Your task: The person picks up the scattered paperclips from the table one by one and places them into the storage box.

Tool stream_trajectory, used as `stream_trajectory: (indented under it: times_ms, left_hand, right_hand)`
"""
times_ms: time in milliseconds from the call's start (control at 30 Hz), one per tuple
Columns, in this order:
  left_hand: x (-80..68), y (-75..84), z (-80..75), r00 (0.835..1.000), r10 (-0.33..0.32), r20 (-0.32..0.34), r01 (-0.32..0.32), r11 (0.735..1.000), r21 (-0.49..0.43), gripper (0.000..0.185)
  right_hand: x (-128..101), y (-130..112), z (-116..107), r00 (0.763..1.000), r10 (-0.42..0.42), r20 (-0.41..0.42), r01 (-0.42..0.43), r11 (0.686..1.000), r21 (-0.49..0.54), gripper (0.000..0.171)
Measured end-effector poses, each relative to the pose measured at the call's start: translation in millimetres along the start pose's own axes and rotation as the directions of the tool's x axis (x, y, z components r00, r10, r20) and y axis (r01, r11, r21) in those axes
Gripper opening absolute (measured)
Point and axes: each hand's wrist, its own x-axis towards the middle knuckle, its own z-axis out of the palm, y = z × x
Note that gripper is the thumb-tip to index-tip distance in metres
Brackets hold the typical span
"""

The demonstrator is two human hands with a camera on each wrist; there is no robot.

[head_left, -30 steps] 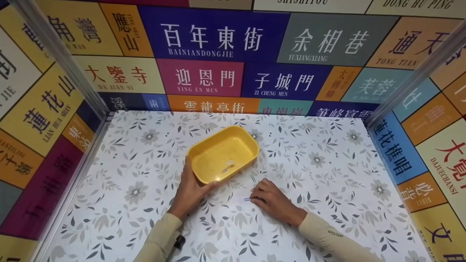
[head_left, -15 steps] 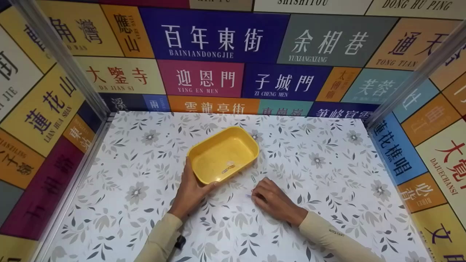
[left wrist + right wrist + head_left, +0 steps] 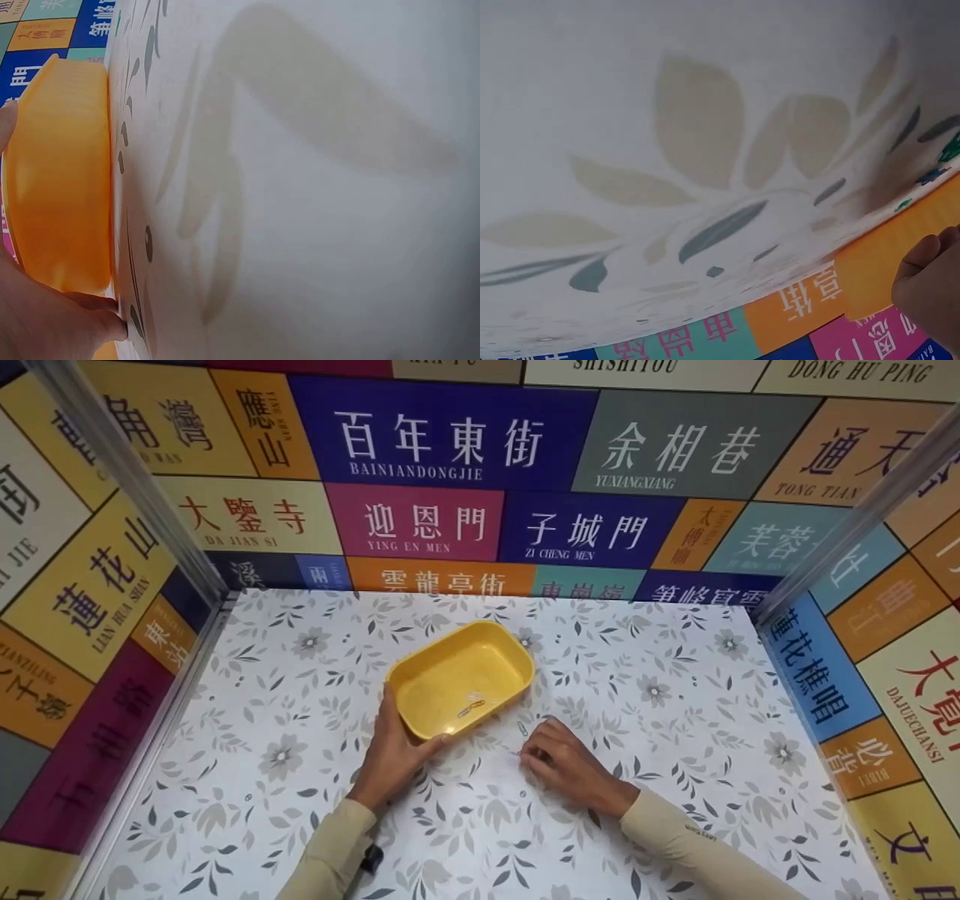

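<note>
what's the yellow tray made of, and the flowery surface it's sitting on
The yellow tray looks like moulded plastic: one even colour, rounded corners, a smooth, faintly glossy wall seen by the left wrist camera. The left hand grips its near corner. The table cover looks like printed vinyl or laminate sheet: flat, creaseless, with a repeating grey leaf-and-flower pattern and a soft sheen; which of the two is unclear.

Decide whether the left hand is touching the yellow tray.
Touching. The head view shows the left hand wrapped around the near corner of the tray; the left wrist view shows skin pressed against its yellow wall.
</note>
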Motion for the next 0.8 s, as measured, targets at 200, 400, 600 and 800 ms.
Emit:
stream_trajectory:
  times_ms: [200, 400, 600, 800]
  left_hand:
    - [0.7, 1.2, 0.4, 0.999, -0.034, 0.008, 0.034, 0.999, -0.010, 0.141]
    - [1.2, 0.3, 0.4, 1.000, -0.011, -0.002, 0.011, 1.000, -0.021, 0.140]
    - [0.7, -0.1, 0.4, 0.999, 0.028, -0.018, -0.029, 0.999, -0.032, 0.139]
    - [0.2, 1.2, 1.4, 1.000, 0.003, -0.008, -0.003, 1.000, -0.023, 0.140]
  right_hand:
    - [10.4, -4.2, -7.5, 0.999, -0.034, 0.005, 0.034, 0.999, -0.019, 0.013]
    - [24.7, -9.7, -13.0, 0.998, -0.050, 0.032, 0.051, 0.998, -0.036, 0.013]
    - [35.7, -12.0, -14.1, 0.998, -0.029, 0.063, 0.029, 1.000, 0.009, 0.013]
    - [45.9, -12.2, -16.7, 0.995, 0.012, 0.098, -0.015, 0.999, 0.033, 0.011]
